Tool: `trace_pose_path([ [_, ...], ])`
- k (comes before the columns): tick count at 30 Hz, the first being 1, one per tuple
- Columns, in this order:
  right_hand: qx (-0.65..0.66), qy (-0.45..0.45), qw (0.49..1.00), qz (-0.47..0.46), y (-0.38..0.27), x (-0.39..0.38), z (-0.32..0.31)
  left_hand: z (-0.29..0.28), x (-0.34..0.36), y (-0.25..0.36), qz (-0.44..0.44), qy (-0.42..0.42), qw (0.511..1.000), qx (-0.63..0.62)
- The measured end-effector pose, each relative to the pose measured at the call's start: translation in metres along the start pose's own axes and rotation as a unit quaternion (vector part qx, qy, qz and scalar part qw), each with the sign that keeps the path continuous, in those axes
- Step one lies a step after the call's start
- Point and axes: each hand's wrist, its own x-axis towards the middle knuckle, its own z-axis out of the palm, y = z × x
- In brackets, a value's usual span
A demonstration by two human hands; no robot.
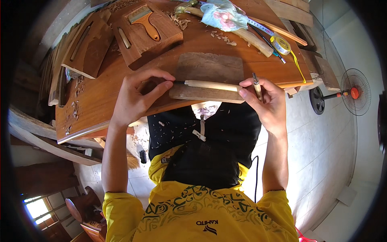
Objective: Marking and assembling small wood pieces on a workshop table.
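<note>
Near the table's front edge, a wood-carving chisel (213, 85) with a pale wooden handle is held level between my two hands. My left hand (135, 97) is closed, its thumb and forefinger pinching the dark metal end. At the handle's other end, my right hand (267, 107) grips it between thumb and fingers. A second, shorter carving tool (257, 89) with a wooden handle also sits in my right hand, its metal tip pointing away from me. Beneath the chisel lies a worn brown wooden board (209, 66).
Farther left, a flat brush (150, 26) and a small wooden-handled tool (124, 38) rest on a thick wood block (171, 38). Back right are a crumpled cloth (223, 17), a mallet-like wooden stick (254, 41), and a yellow tape measure (280, 45). Wood shavings (225, 38) litter the table (88, 115).
</note>
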Motion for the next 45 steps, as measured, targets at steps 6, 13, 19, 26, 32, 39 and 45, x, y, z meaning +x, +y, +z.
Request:
trace_pose_path([
  [6, -0.005, -0.001, 1.0, 0.001, 0.0009, 0.0023, -0.0011, 0.0015, 0.0006, -0.0005, 0.001, 0.004, 1.0, -0.001],
  [13, 0.034, 0.009, 0.999, -0.001, 0.0022, 0.0021, -0.0018, 0.0021, 0.001, 0.0015, 0.001, 0.009, 1.0, 0.013],
  [19, 0.053, 0.004, 0.998, -0.017, 0.0031, 0.0016, -0.0062, 0.0016, 0.0013, 0.0025, -0.003, 0.008, 1.0, 0.021],
  [26, 0.032, 0.003, 0.999, -0.011, 0.0036, 0.0019, -0.0062, 0.002, 0.0009, 0.0029, 0.004, 0.013, 1.0, 0.021],
  [32, 0.041, 0.003, 0.999, -0.007, 0.0028, 0.0036, -0.0037, 0.0024, 0.0013, 0.0026, 0.002, 0.014, 1.0, 0.013],
  [39, 0.037, 0.006, 0.999, -0.013, 0.0017, 0.0031, -0.001, 0.002, 0.0021, 0.003, 0.008, 0.008, 0.999, 0.036],
  [45, 0.04, 0.009, 0.999, -0.008, 0.0024, 0.0041, 0.0006, 0.0024, 0.0009, 0.005, -0.005, 0.01, 1.0, 0.023],
])
